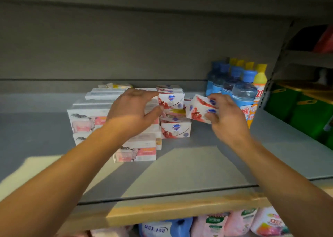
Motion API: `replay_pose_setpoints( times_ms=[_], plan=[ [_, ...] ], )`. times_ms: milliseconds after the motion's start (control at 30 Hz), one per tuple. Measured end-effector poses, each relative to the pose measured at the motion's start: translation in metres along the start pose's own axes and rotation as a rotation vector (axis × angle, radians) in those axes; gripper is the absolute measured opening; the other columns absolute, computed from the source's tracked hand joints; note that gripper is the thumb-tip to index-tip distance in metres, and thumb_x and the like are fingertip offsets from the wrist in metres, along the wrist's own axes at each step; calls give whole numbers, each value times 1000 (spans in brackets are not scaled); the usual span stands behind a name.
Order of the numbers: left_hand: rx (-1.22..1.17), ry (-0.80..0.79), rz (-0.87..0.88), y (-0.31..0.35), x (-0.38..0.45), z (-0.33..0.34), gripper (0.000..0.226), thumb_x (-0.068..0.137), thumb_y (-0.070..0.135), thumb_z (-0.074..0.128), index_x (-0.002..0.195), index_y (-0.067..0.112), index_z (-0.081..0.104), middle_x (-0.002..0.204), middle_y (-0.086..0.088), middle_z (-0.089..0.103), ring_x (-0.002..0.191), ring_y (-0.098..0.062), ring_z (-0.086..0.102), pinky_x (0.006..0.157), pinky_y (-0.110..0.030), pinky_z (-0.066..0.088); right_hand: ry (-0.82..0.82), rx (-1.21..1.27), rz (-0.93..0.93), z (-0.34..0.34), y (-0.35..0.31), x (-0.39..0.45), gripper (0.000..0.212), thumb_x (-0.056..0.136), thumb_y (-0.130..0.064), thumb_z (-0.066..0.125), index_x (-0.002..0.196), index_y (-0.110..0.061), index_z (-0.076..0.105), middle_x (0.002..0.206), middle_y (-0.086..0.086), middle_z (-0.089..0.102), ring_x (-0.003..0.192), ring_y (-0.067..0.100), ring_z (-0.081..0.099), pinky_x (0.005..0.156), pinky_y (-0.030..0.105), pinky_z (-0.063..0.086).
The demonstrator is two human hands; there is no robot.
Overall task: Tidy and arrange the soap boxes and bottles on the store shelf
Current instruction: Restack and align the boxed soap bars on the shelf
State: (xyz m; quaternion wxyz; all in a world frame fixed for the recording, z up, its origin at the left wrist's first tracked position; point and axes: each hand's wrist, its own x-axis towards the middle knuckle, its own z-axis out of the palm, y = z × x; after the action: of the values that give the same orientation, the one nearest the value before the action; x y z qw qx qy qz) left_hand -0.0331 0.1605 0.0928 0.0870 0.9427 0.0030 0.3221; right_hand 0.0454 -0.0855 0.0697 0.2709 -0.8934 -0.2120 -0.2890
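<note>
White soap boxes stand in stacks on the grey shelf [189,164]. The left stacks [86,121] show a pink cow print; the middle stack [175,128] shows red fruit and a blue shield logo. My left hand [133,110] pinches the top red-and-white box [171,99] of the middle stack between thumb and fingers. My right hand [225,114] grips a tilted red-and-white soap box [198,110], lifted just right of that stack. Blue-capped clear bottles [241,92] and yellow-capped bottles [259,89] stand in rows at the right.
The shelf's metal upright [275,71] rises right of the bottles, with green packs [302,114] beyond it. A wooden front edge [180,211] borders the shelf. Pink refill pouches [239,222] and a blue jug [167,227] sit on the shelf below.
</note>
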Motion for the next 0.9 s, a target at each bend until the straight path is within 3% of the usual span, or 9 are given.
replay_pose_setpoints(
  times_ms=[133,233,300,433,600,833,900],
  plan=[
    [182,-136,9,-12,20,13,75,85,77,21,136,31,53,140,2,55,131,-26,47,107,-44,36,-38,-380,14,18,9,32,46,87,-22,69,129,-17,51,126,11,60,117,31,50,98,38,38],
    [215,-102,29,-19,17,22,80,85,76,7,128,32,57,128,4,64,116,-25,59,89,-43,49,-52,-614,-86,33,11,48,44,86,-25,69,125,-15,51,118,10,65,117,32,46,93,41,36],
    [251,-67,44,-19,13,27,78,86,73,7,127,30,58,122,3,67,108,-26,65,84,-42,51,-71,-656,-83,40,10,56,40,86,-18,67,122,-14,49,114,12,66,109,35,52,86,43,44],
    [257,-62,52,-18,10,27,77,88,71,8,127,29,59,122,4,67,109,-26,64,87,-42,49,-55,-558,-1,47,12,71,39,87,-10,67,120,-11,46,118,16,59,97,44,63,72,46,53],
    [251,-51,48,-17,9,26,80,86,72,5,131,30,56,128,5,64,116,-24,60,91,-40,47,-156,-515,98,64,22,83,40,91,-20,64,127,-12,48,120,18,59,103,44,61,78,47,53],
    [268,-25,49,-18,9,28,80,86,73,4,133,33,54,131,7,62,119,-24,59,93,-40,46,-307,-413,140,96,40,74,43,92,-14,58,134,-19,52,127,14,60,112,35,59,90,43,53],
    [261,-21,61,-17,10,28,78,88,72,7,131,31,57,127,5,65,115,-26,62,90,-41,49,-260,-251,159,99,44,72,43,92,-9,57,134,-19,55,131,13,58,116,31,57,94,37,49]
  ],
)
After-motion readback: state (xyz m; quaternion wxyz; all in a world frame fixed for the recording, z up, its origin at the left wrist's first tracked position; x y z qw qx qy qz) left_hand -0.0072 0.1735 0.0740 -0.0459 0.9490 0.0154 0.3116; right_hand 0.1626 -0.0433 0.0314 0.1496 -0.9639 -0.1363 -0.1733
